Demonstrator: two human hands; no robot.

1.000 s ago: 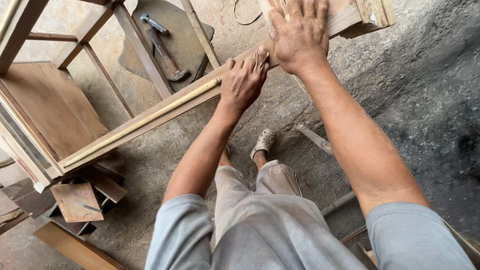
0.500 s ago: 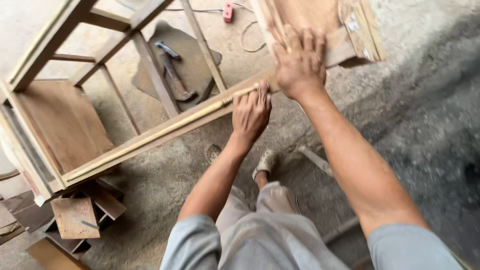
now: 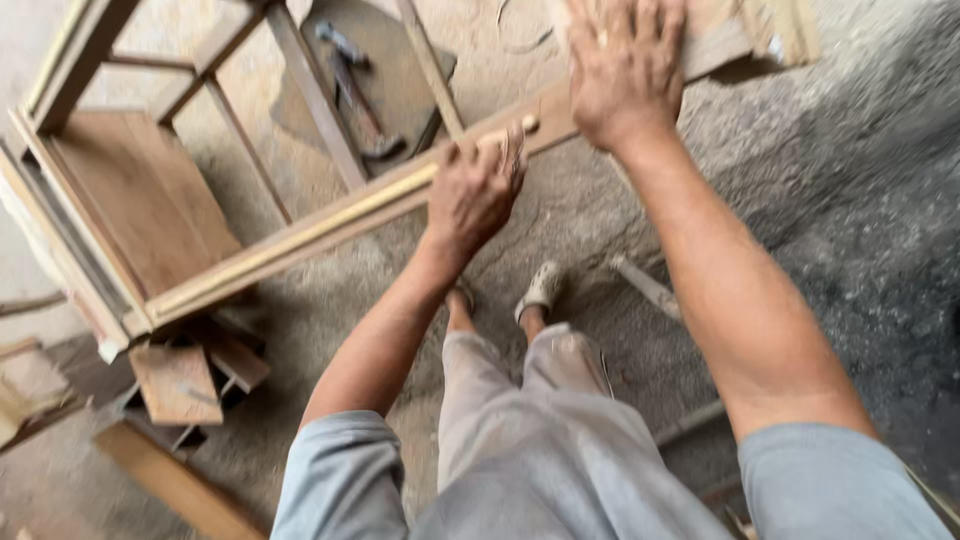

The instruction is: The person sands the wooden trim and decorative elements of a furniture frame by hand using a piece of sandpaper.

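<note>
Wood is under both my hands. My left hand (image 3: 475,195) is curling its fingers (image 3: 512,150) over the long rail (image 3: 300,235) of the frame (image 3: 70,250), which is lying on its side on the dusty floor (image 3: 800,200). My right hand (image 3: 625,70) is pressing flat, fingers spread, gripping nothing, on the board (image 3: 720,40) at the rail's far end. The view is blurring, so I cannot tell how tightly my left hand is closing. I am judging that a slipping rail could pinch those curled fingers, or the frame could be tipping onto the hammer (image 3: 355,90) behind it.
</note>
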